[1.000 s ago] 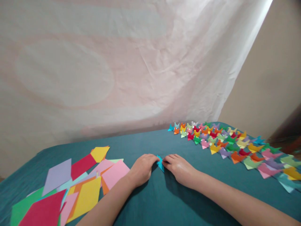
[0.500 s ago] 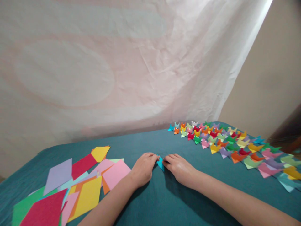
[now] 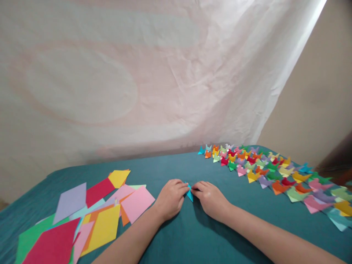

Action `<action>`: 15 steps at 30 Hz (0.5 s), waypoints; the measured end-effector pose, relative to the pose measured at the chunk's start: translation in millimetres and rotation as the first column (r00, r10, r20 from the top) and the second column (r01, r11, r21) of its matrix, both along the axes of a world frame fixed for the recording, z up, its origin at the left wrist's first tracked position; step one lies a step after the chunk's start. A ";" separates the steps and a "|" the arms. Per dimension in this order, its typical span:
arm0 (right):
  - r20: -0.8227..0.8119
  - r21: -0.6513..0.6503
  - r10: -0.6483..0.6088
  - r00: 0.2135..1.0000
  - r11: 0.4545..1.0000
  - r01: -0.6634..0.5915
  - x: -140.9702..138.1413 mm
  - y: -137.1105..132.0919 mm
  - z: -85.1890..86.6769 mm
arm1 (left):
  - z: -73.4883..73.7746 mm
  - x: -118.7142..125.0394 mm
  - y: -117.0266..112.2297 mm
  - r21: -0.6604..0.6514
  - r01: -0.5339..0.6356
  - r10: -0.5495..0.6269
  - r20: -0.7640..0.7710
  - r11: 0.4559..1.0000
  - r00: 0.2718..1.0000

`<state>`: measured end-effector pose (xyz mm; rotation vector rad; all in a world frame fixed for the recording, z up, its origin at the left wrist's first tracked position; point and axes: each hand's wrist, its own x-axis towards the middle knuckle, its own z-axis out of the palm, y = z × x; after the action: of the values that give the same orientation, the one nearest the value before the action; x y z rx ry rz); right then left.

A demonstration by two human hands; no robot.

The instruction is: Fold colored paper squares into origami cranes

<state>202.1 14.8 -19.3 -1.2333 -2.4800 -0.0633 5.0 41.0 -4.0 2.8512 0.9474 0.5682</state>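
Note:
A small blue folded paper (image 3: pixel 190 195) stands between my hands at the middle of the table, its pointed end toward me. My left hand (image 3: pixel 172 198) pinches its left side, fingers bent over the upper part. From the right, my right hand (image 3: pixel 210 198) grips the other edge between thumb and fingers. The fingertips cover much of the paper, so its full folded shape is hidden.
Loose coloured paper sheets (image 3: pixel 103 231) lie overlapping on the left of the dark green tablecloth (image 3: pixel 170 245). Rows of small folded paper birds (image 3: pixel 253 177) stand on the right. A pale cloth (image 3: pixel 154 91) hangs behind the table.
My left fingers have closed further over the blue paper, and less of it shows. The right hand keeps its grip. The whole view has shifted slightly.

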 end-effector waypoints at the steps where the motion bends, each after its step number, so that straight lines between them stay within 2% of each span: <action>1: -0.049 -0.006 -0.006 0.999 1.000 0.005 0.6 0.6 -1.3 | 0.0 0.1 0.0 0.005 -0.009 0.009 0.007 1.000 1.000; 7: -0.282 -0.069 -0.080 0.956 0.996 0.064 2.5 5.8 -2.5 | 0.8 0.7 1.2 0.033 -0.100 0.096 0.086 0.994 0.992; 11: -0.326 -0.093 -0.118 0.938 0.991 0.092 2.1 8.8 -1.7 | -2.2 0.4 3.3 0.013 -0.164 0.161 0.129 0.986 0.978; 15: -0.326 -0.119 -0.146 0.934 0.986 0.113 1.1 8.2 -0.7 | -6.5 0.9 4.7 -0.035 -0.168 0.171 0.166 0.985 0.971</action>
<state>203.2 23.0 -20.1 -1.3242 -2.1301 0.2202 5.9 45.8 -10.5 2.6682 1.1652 0.7958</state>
